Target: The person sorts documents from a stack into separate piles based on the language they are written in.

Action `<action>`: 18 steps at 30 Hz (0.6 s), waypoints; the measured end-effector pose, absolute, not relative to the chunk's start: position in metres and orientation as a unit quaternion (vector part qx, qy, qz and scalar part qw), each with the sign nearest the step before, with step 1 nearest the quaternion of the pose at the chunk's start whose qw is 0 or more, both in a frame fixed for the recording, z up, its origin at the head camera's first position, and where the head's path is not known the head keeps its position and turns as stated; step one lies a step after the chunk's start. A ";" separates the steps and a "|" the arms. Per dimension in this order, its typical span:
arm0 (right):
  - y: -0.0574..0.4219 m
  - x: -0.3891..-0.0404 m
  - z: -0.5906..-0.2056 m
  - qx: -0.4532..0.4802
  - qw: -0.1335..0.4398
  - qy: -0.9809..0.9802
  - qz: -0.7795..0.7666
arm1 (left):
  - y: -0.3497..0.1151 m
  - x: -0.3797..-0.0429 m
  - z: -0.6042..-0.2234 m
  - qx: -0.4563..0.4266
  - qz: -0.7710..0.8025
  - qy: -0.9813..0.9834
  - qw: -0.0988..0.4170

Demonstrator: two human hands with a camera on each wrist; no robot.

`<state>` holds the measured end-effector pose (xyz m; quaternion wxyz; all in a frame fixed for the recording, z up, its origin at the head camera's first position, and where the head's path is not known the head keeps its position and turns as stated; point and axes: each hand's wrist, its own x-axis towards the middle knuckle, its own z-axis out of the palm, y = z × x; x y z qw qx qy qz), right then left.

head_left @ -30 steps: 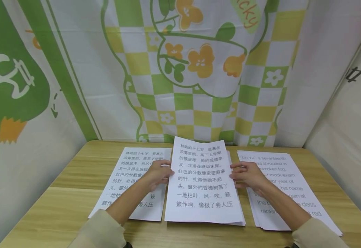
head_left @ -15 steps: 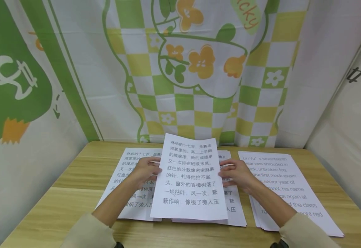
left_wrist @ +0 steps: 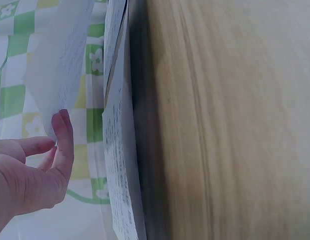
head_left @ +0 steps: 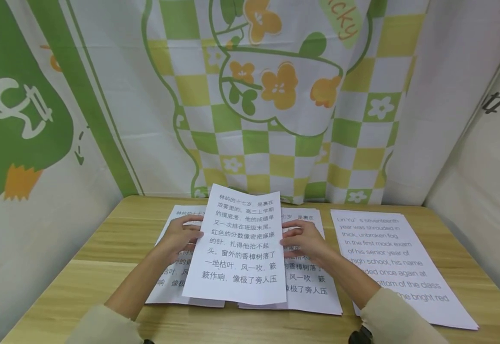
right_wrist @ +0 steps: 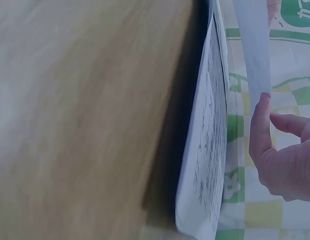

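Note:
A white sheet of paper (head_left: 239, 253) printed with Chinese text is held up above the table, its top edge bowed. My left hand (head_left: 181, 236) pinches its left edge between thumb and fingers, as the left wrist view also shows at the hand (left_wrist: 39, 170). On the opposite edge my right hand (head_left: 305, 241) pinches the sheet; in the right wrist view, the thumb and fingers of that hand (right_wrist: 285, 155) meet at the paper. Below lie a left paper stack (head_left: 164, 294) and a middle paper stack (head_left: 310, 301), both Chinese-printed and partly covered by the sheet.
A stack of English-printed paper (head_left: 387, 248) lies at the right of the wooden table (head_left: 82, 267). Behind the table hangs a green and yellow checked curtain (head_left: 258, 153). Printed fabric walls (head_left: 486, 191) close in both sides.
Both hands have carried the sheet leftward from over the middle stack, so it now overlaps the left stack. More of the middle and right stacks shows.

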<state>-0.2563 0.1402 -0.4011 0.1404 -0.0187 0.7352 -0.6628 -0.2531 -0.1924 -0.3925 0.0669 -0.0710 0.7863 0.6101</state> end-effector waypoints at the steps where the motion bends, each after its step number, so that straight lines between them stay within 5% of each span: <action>1: 0.137 -0.257 -0.401 -0.016 0.142 0.734 -0.664 | -0.195 -0.252 -0.393 -0.072 0.610 0.786 0.065; 18: 0.104 -0.257 -0.413 -0.070 0.218 0.679 -0.698 | -0.234 -0.245 -0.403 -0.103 0.603 0.790 0.042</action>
